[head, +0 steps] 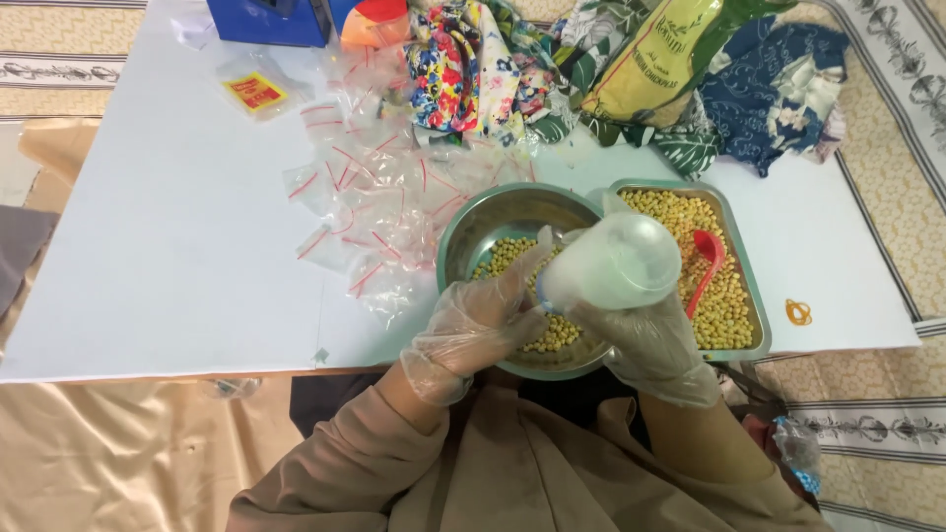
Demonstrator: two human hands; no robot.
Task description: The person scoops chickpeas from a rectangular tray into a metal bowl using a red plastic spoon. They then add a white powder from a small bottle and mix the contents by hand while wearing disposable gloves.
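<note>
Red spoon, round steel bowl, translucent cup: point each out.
red spoon point(708, 258), head view, on its scoop.
round steel bowl point(493, 219), head view, bare inner wall.
translucent cup point(619, 261), head view, its base.

right hand point(655, 345): holds clear cup point(613, 262) | left hand point(473, 330): at cup, perhaps touching | below: steel bowl point(493, 219) of chickpeas point(505, 254)

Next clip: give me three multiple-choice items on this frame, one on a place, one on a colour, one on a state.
1. Where does the red spoon lie?
A. in the rectangular tray
B. in the round bowl
C. on the cloth pile

2. What colour are the small bags' seal strips?
A. blue
B. red
C. green

3. What does the right hand hold?
A. nothing
B. scissors
C. a clear plastic cup

Answers: 1 A, it rests on the tray's beans. 2 B, red lines cross each bag. 3 C, gloved fingers wrap the cup.
</note>
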